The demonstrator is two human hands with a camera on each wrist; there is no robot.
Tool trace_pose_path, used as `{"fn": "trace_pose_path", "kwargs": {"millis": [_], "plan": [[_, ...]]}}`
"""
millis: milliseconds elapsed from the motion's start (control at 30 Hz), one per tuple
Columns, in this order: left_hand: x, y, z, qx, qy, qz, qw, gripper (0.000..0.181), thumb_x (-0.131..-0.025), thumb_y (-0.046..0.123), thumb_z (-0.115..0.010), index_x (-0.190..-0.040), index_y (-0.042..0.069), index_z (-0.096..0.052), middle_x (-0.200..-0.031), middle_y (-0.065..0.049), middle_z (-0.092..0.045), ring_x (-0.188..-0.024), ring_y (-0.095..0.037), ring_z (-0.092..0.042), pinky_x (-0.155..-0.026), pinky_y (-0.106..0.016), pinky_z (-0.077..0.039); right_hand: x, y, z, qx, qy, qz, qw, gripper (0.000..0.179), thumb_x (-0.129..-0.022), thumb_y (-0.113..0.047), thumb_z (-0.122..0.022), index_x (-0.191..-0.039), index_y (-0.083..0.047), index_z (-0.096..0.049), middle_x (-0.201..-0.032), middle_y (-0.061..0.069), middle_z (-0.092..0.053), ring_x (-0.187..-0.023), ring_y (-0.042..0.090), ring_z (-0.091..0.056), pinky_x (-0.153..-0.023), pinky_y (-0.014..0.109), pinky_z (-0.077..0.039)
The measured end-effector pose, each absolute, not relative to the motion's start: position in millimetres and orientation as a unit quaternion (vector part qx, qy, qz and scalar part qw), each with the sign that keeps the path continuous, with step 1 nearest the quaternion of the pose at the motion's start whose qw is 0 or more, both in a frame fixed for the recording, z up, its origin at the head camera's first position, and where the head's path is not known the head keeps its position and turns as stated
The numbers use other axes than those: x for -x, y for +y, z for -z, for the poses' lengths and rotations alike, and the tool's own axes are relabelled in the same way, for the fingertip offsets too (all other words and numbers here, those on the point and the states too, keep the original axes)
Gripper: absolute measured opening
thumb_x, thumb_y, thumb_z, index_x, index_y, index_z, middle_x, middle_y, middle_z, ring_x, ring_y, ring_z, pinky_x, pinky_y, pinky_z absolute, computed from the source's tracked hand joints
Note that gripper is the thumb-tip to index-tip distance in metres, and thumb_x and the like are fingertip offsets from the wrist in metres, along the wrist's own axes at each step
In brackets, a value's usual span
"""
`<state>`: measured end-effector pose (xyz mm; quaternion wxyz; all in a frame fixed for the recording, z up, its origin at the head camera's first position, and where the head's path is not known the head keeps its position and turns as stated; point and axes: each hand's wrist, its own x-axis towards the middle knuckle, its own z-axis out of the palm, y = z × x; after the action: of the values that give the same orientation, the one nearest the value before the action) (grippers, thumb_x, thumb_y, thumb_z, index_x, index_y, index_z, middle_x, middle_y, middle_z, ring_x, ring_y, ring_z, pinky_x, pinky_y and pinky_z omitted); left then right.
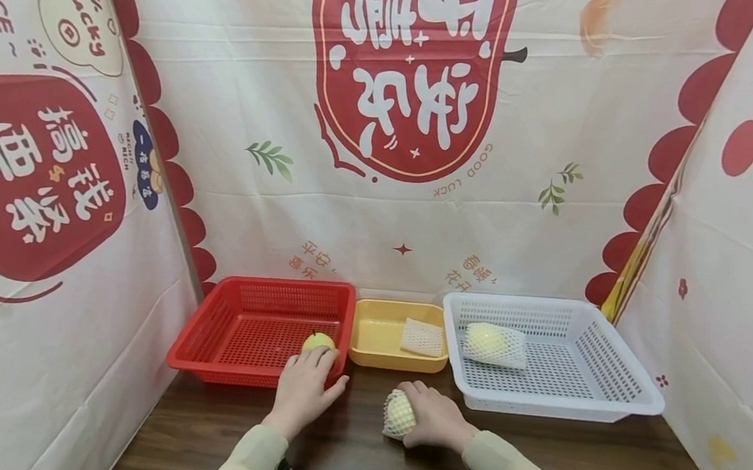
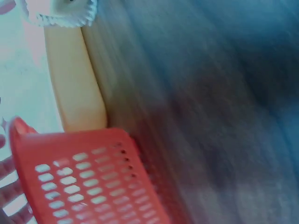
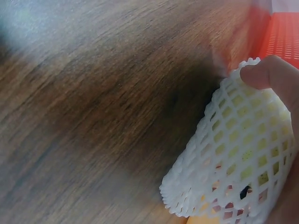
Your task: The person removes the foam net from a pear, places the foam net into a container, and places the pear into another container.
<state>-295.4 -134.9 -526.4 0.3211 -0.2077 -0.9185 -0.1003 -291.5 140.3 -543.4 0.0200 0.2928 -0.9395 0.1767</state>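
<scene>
A yellow-green pear (image 1: 318, 341) with a dark stem lies in the right part of the red basket (image 1: 257, 371). My left hand (image 1: 305, 383) reaches over that basket's near rim, its fingertips at the pear and its thumb spread out to the right. In the left wrist view, part of the fingers (image 2: 10, 196) shows past the basket wall. My right hand (image 1: 437, 416) grips a second pear (image 3: 247, 149), wrapped in a white foam net (image 3: 189, 184), low over the table. Its thumb presses on the net, and a dark stem shows through the mesh.
Between the two larger baskets stands a yellow tray (image 1: 371, 359) with a flat foam net (image 1: 422, 338) in it. The white basket (image 1: 554, 403) on the right holds a netted pear (image 1: 487, 340). Printed cloth (image 1: 378, 220) walls off the back and sides of the brown table (image 1: 355, 460).
</scene>
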Motion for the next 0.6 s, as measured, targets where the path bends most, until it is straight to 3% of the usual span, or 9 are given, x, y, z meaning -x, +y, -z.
{"fn": "trace_pose_path", "kwargs": {"millis": [133,267,600], "plan": [[288,-122,519,0.275,-0.875,0.109,0.384,0.044,-0.079,0.032,-0.072,-0.117,0.014,-0.062,-0.115,-0.006,-0.061,-0.104,-0.024,-0.059,-0.082,-0.044,-0.049,292,142,544,-0.29,-0.94,-0.178,0.019,0.084,-0.054,-0.026,-0.083,-0.129,-0.007,-0.051,-0.111,0.005,-0.056,-0.089,0.024,-0.057,-0.067,0.039,-0.048],[282,-105,519,0.338,-0.847,0.124,0.392,0.04,-0.076,0.026,-0.074,-0.113,0.013,-0.063,-0.112,-0.005,-0.061,-0.098,-0.022,-0.06,-0.08,-0.039,-0.05,292,144,545,-0.287,-0.94,-0.182,0.017,0.084,-0.054,-0.025,-0.083,-0.129,-0.008,-0.05,-0.111,0.005,-0.056,-0.089,0.023,-0.057,-0.067,0.039,-0.048],[276,-77,547,0.356,-0.884,0.184,0.238,0.03,-0.083,0.022,-0.072,-0.111,0.015,-0.065,-0.104,0.006,-0.061,-0.094,-0.012,-0.058,-0.079,-0.029,-0.05,291,146,546,-0.29,-0.936,-0.201,0.004,0.084,-0.055,-0.022,-0.082,-0.131,-0.006,-0.049,-0.11,0.003,-0.055,-0.086,0.019,-0.055,-0.066,0.034,-0.047]]}}
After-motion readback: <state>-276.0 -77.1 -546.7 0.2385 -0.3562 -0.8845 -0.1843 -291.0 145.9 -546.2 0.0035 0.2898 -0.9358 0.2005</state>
